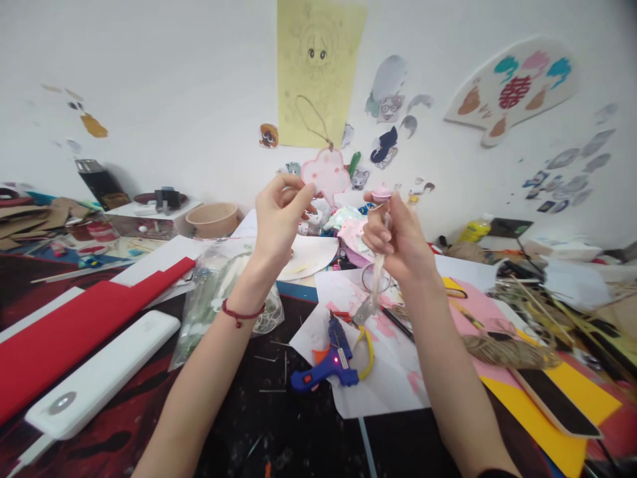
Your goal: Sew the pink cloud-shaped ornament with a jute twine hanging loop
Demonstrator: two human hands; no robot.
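Raised in front of the wall, my left hand pinches the edge of a flat pink-and-white flower-shaped piece, which has a loop of brown string at its top. To its right, my right hand is closed on a small round pink object between thumb and finger. A pale strip and a metal ring hang below that hand. The two hands are apart. On white paper beneath them lies a blue glue gun with a small light lit.
A white power strip and red sheets lie at the left, beside a clear plastic bag. Twine and yellow paper are at the right. Behind stands a round tan container near the wall.
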